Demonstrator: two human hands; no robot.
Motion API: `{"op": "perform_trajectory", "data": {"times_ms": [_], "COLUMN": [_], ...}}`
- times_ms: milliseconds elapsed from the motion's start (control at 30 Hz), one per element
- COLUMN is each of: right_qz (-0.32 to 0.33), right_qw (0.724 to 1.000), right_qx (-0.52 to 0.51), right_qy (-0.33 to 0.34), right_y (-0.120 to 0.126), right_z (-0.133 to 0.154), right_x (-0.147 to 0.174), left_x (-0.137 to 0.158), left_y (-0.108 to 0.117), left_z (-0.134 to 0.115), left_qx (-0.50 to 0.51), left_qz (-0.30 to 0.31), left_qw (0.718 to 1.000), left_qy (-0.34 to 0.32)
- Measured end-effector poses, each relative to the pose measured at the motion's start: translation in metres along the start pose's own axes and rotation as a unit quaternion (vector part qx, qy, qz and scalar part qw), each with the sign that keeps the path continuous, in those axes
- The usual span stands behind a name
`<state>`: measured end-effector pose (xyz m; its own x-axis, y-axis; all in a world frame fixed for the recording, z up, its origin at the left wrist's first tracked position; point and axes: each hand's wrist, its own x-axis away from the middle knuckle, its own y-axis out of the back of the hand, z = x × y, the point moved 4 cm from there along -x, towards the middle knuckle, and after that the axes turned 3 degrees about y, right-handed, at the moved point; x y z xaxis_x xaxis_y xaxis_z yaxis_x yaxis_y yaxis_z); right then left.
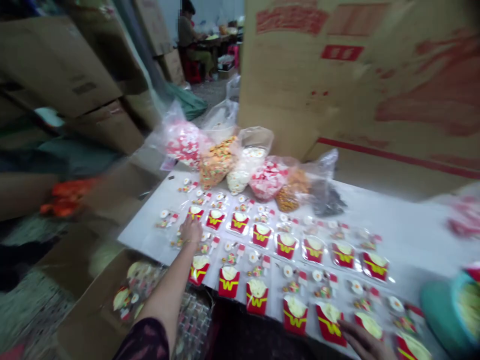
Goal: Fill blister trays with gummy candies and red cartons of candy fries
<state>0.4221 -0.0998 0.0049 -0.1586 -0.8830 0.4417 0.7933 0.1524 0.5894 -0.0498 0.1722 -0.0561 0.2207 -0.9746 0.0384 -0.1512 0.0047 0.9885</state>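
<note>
My left hand reaches to the far left of the white table, its fingertips over the lower edge of a red toy fries box with a yellow W. Blur hides whether those fingers grip it. My right hand, fingers stretched out, is low at the right, beside another red fries box in the front row. Each fries box has a cream-coloured top. Small clear packs of mini pieces, such as a white-and-yellow disc and a red-and-white piece, lie among the rows.
Clear bags of small pieces, including an orange-filled bag and a pink-and-white one, line the table's back. A teal tub stands at right. An open carton with finished-looking packs sits lower left. Large cartons rise behind; a person sits far off.
</note>
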Motion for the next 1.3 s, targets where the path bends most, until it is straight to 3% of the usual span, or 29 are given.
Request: {"op": "perform_trajectory", "data": {"times_ms": [100,200,333,400,533,633,800,933,1000,1133,1300], "right_qz": [-0.165,-0.319,-0.492,-0.531,-0.488,-0.445,-0.406,-0.4,-0.393,-0.392,-0.403], "right_qw": [0.986,0.941,0.84,0.809,0.838,0.865,0.886,0.893,0.901,0.901,0.889], "right_qx": [-0.017,-0.041,-0.039,-0.022,-0.027,-0.045,-0.067,-0.061,-0.042,0.014,0.048], "right_qy": [-0.027,-0.104,-0.224,-0.252,-0.244,-0.228,-0.215,-0.196,-0.178,-0.183,-0.214], "right_y": [0.052,0.121,0.213,0.247,0.291,0.308,0.313,0.308,0.308,0.319,0.339], "right_z": [-0.027,-0.089,-0.19,-0.226,-0.268,-0.283,-0.296,-0.288,-0.281,-0.28,-0.299], "right_x": [0.01,0.024,0.047,0.047,0.015,-0.011,-0.012,0.005,0.009,0.025,0.078], "left_x": [0.027,0.062,0.141,0.194,0.294,0.344,0.382,0.418,0.435,0.449,0.457], "left_y": [-0.005,-0.017,-0.03,-0.032,-0.027,-0.017,-0.004,-0.018,-0.031,-0.054,-0.055], "left_z": [-0.038,-0.096,-0.203,-0.262,-0.378,-0.45,-0.545,-0.628,-0.665,-0.707,-0.715], "left_qx": [0.052,0.142,0.224,0.262,0.281,0.242,0.16,0.072,0.037,-0.012,0.005], "left_qz": [-0.039,-0.079,-0.063,-0.03,0.054,0.117,0.162,0.178,0.189,0.198,0.208], "left_qw": [0.996,0.979,0.949,0.931,0.892,0.85,0.785,0.714,0.696,0.723,0.744], "left_qy": [-0.057,-0.122,-0.215,-0.251,-0.349,-0.453,-0.577,-0.674,-0.692,-0.662,-0.636]}}
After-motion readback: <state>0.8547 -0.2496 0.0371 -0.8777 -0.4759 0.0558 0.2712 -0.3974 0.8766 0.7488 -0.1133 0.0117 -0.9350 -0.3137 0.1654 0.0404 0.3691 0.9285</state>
